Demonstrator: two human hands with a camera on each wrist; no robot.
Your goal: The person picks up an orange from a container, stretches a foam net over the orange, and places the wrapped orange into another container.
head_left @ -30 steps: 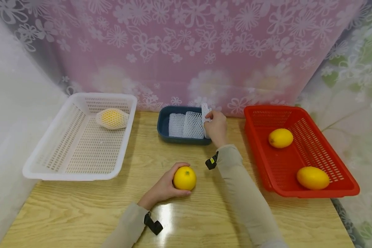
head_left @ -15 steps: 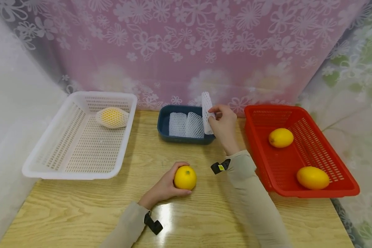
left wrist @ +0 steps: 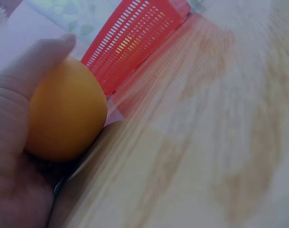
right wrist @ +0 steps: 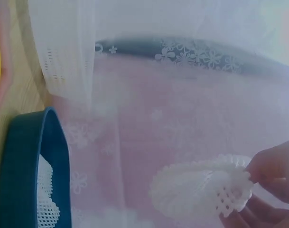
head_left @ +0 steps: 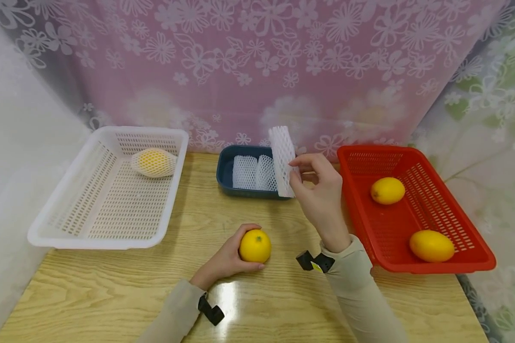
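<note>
Newly raised, white mesh sleeve (head_left: pixel 282 161) is pinched by right hand (head_left: pixel 321 191); round yellow fruit (head_left: pixel 255 246) seems steadied by gripping left hand (head_left: pixel 226 261).

A beige left sleeve (head_left: pixel 174 312) and right sleeve (head_left: pixel 362 293), low in the frame; black boxy left wrist camera (head_left: pixel 213 314) and right wrist camera (head_left: pixel 325 262) with yellow label (head_left: pixel 316 267).

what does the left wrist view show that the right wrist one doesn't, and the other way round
Only the left wrist view shows the red basket, with yellow glimpsed through its slots. Only the right wrist view shows the blue tray, the nets inside it, the white basket and the right hand pinching another net. Both show the left hand, the yellow fruit it grips and the table.
</note>
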